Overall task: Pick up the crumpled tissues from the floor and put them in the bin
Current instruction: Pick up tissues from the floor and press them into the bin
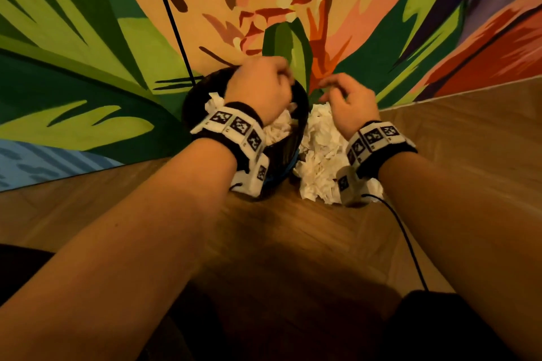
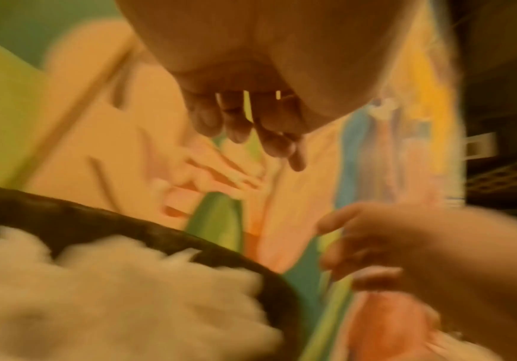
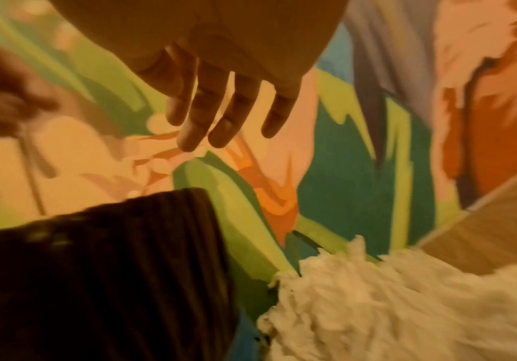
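A black bin [image 1: 196, 102] stands on the wooden floor against the painted wall, with crumpled white tissues [image 1: 280, 126] piled up to its rim. Just right of it, a heap of crumpled tissues [image 1: 319, 155] lies on the floor. My left hand [image 1: 281, 79] hovers over the bin's mouth; in the left wrist view its fingers [image 2: 235, 127] hang loosely curled and hold nothing above the bin's tissues [image 2: 112, 305]. My right hand [image 1: 330, 89] hangs above the floor heap; in the right wrist view its fingers [image 3: 217, 117] are nearly straight and empty, above the heap [image 3: 405, 305].
A colourful painted wall [image 1: 88, 67] rises right behind the bin, and a thin black cable [image 1: 173, 29] runs down it to the bin. Wooden floor [image 1: 278, 228] stretches toward me. A black cable [image 1: 407, 243] trails from my right wristband. Dark clothing fills the bottom corners.
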`<state>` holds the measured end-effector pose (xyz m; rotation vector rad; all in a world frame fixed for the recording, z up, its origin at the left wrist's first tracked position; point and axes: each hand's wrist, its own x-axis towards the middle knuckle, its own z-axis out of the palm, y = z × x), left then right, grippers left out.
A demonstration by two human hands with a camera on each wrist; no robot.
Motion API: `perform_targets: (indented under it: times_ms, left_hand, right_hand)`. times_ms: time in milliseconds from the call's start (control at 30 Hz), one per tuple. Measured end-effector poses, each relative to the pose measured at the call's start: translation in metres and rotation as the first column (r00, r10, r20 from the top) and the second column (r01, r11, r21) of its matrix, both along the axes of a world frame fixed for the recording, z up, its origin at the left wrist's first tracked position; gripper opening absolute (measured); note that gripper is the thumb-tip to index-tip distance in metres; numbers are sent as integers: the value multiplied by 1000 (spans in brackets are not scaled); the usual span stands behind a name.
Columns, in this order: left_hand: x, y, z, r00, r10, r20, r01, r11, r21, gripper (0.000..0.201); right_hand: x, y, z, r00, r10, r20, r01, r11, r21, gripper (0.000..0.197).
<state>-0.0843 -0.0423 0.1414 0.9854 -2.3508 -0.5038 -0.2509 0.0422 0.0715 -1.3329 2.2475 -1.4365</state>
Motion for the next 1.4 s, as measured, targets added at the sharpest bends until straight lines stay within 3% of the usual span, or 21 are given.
perform_targets:
  times_ms: [100, 200, 267, 367, 567, 667, 767, 900, 967, 1033, 1167, 1267, 1333, 1400]
  left_hand:
    - [-28, 31, -11, 980, -197, -1, 197, 979, 53, 27]
    - [-47, 55, -38, 936, -342, 82, 331, 935, 128, 26]
    - [-54, 63, -63, 900, -402, 171, 371, 910, 185, 26]
    - [-54, 69, -102, 867, -438, 239, 348, 874, 340, 24]
    - [-52, 61, -169, 851, -417, 320, 206, 824, 527, 22]
    - [-59, 54, -194, 852, -385, 354, 131, 813, 567, 31]
    - [-72, 46, -213, 882, -313, 352, 27, 779, 627, 53]
    - [-87, 49, -236, 902, -270, 336, -46, 715, 698, 53]
    - [-89, 53, -248, 910, -255, 327, -53, 711, 702, 48]
    - [-85, 55, -254, 939, -209, 274, -48, 708, 704, 41]
    - [-71, 48, -252, 972, -81, 221, -75, 784, 617, 16]
    - [-67, 45, -242, 981, -18, 193, -116, 741, 662, 15]
    - [-66, 48, -237, 980, -33, 198, -108, 744, 660, 10]
    - [-63, 55, -234, 985, -36, 169, -82, 765, 639, 14]
  right_hand:
    - [-25, 15, -22, 991, -133, 1, 133, 987, 96, 25]
    - [-42, 33, -56, 985, -169, -45, 175, 953, 247, 19]
    - [-49, 48, -80, 984, -143, -111, 173, 919, 355, 17]
    - [-52, 70, -113, 983, -165, -78, 182, 856, 483, 19]
    - [-39, 95, -156, 954, -296, 44, 234, 830, 506, 16]
    - [-23, 93, -168, 907, -379, 184, 247, 833, 496, 20]
    - [-13, 81, -172, 880, -412, 236, 259, 834, 487, 34]
    - [-15, 64, -170, 899, -365, 241, 171, 800, 575, 57]
    - [-17, 61, -168, 909, -363, 207, 157, 757, 634, 49]
    - [-19, 62, -171, 906, -385, 176, 210, 770, 603, 31]
    - [-23, 66, -179, 813, -485, 323, 303, 826, 476, 29]
    - [-27, 66, -180, 715, -535, 450, 321, 823, 469, 40]
    - [-29, 68, -178, 625, -561, 543, 353, 823, 444, 48]
    - [-34, 73, -176, 587, -596, 548, 398, 802, 445, 53]
